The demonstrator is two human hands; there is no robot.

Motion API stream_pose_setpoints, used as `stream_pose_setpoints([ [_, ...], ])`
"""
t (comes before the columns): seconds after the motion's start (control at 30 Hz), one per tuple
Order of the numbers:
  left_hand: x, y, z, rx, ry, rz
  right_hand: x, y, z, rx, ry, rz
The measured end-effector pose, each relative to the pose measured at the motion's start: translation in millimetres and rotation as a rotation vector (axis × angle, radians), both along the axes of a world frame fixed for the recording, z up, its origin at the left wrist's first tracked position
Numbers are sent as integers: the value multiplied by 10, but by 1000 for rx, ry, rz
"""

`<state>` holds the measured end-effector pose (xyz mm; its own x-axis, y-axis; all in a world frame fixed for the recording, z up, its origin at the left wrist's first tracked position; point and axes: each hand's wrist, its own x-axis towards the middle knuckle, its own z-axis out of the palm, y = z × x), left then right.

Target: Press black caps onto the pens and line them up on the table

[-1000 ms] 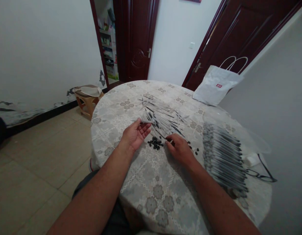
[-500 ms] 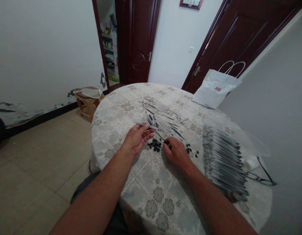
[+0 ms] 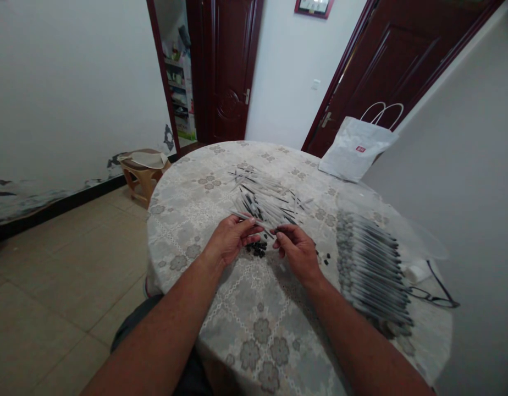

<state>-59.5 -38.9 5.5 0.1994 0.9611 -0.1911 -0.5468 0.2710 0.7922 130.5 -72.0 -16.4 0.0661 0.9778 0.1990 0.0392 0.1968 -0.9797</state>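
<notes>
In the head view my left hand (image 3: pixel 231 240) pinches a slim grey pen (image 3: pixel 239 215) between thumb and fingers, its end pointing toward my right hand. My right hand (image 3: pixel 298 252) is closed at the pen's right end, its thumb and fingertips pinched on what looks like a small black piece, mostly hidden. Just below the hands lies a little heap of small black pieces (image 3: pixel 257 249), with a few more to the right. Beyond the hands a loose pile of slim grey, white and black pen parts (image 3: pixel 272 201) spreads over the tablecloth.
Rows of grey pens (image 3: pixel 375 269) lie stacked on the right, by clear plastic. Black-framed glasses (image 3: pixel 437 300) and a white roll (image 3: pixel 418 271) sit beside them. A white paper bag (image 3: pixel 357 148) stands at the back of the round table (image 3: pixel 254 308). A wooden stool (image 3: pixel 143 176) is at left.
My right hand has risen from beside the black pieces and come to the end of the pen. The left hand still holds the pen. The view has shifted slightly.
</notes>
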Motion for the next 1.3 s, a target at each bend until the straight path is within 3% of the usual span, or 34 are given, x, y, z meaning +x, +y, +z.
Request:
stream_pose_setpoints([
  [0.53,42,-23,-33,38,6,-24,-44,5,9,-36,-24,-18],
  [0.87,40,-18,-69,65,31,-32,-2,-24,-28,72,-196,-76],
  [1.3,74,-72,-37,107,29,-72,-11,-49,-9,-14,-300,-58],
])
